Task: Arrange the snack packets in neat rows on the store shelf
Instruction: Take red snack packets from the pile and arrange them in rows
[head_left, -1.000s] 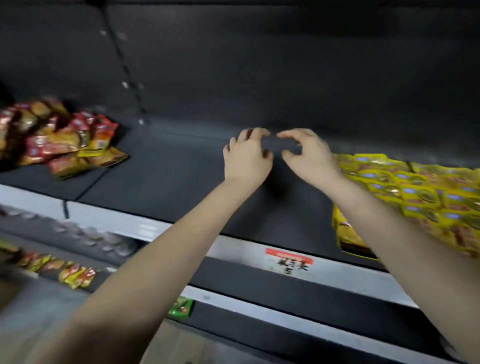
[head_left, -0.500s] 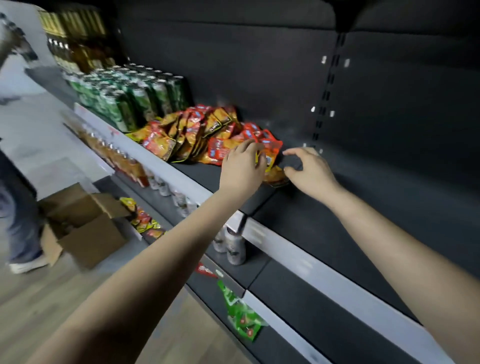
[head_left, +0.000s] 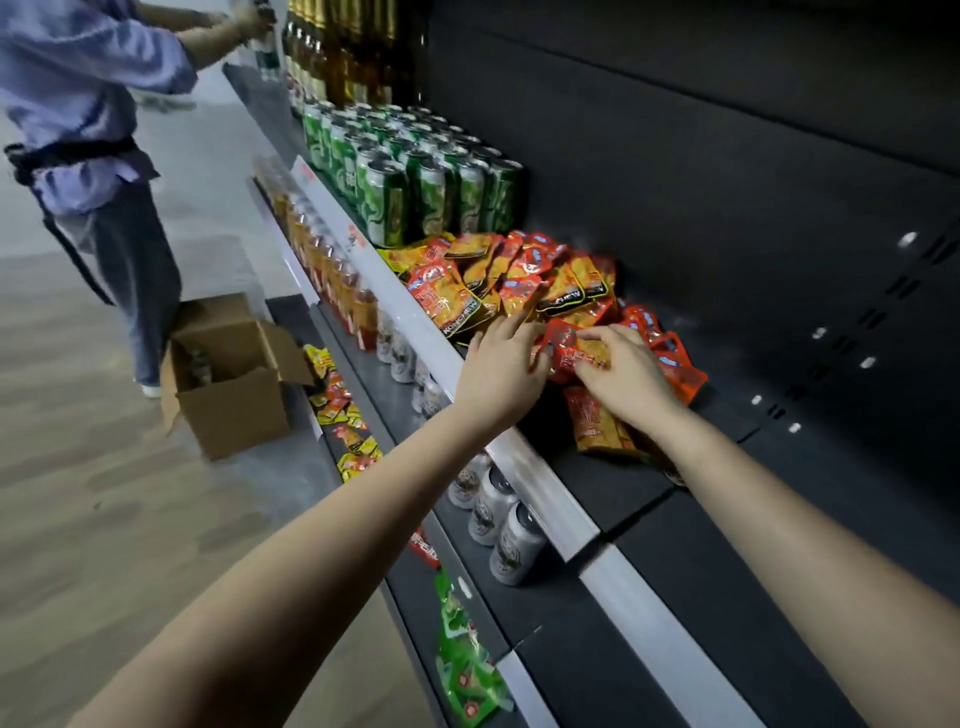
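A loose heap of red and orange snack packets (head_left: 524, 280) lies on the dark shelf (head_left: 623, 483), right of the green cans. My left hand (head_left: 501, 371) rests at the heap's near edge, its index finger stretched out over the packets. My right hand (head_left: 626, 374) has its fingers and thumb curled round one red packet (head_left: 566, 351) at the front of the heap. Another orange packet (head_left: 597, 426) lies flat under my right wrist. More red packets (head_left: 670, 358) show behind my right hand.
Green cans (head_left: 415, 182) stand in rows left of the heap, bottles (head_left: 343, 47) beyond them. A person in blue (head_left: 83, 130) works at the shelf's far end beside an open cardboard box (head_left: 228, 374). Lower shelves hold silver cans (head_left: 498, 514) and small packets (head_left: 467, 670).
My view and both hands have swung left from the bare shelf section to the red packet heap. My right hand has taken hold of a red packet.
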